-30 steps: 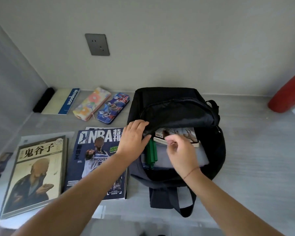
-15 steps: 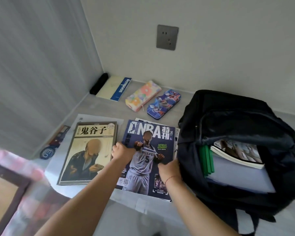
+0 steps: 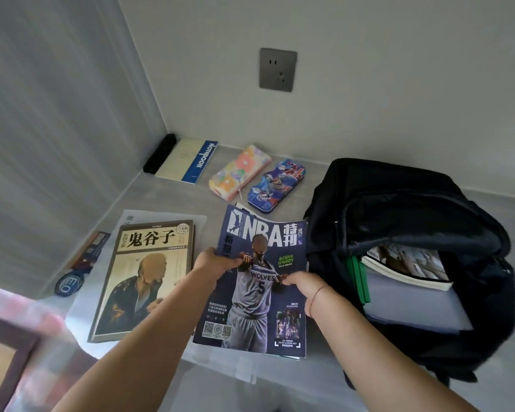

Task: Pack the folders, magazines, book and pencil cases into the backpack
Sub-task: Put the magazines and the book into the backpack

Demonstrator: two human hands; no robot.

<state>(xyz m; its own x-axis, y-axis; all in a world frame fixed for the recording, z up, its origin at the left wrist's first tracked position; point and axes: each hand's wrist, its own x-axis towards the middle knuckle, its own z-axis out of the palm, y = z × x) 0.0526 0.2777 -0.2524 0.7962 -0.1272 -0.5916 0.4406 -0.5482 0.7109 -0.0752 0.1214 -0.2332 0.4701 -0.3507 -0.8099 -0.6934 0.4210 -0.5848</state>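
**Both grips pinch the glossy NBA magazine, whose far end curls up off the bench.**

The left grip (image 3: 217, 261) pinches the left edge of the NBA magazine (image 3: 256, 310), and the right grip (image 3: 302, 282) pinches the cover towards its right edge, fingers curled on the paper. The magazine sits near the front edge of the bench (image 3: 167, 200), between the book (image 3: 143, 278) and the backpack (image 3: 414, 209). It looks thin, slick and floppy, so it is probably light but liable to sag or slip; holding both long edges should keep it flat. The book appears stiff and heavier. Towards the back edge lie a soft-looking floral pencil case (image 3: 240, 171) and a shiny blue pencil case (image 3: 277, 182) that looks rigid. The limp black backpack gapes open, with green folders (image 3: 358, 278) inside.
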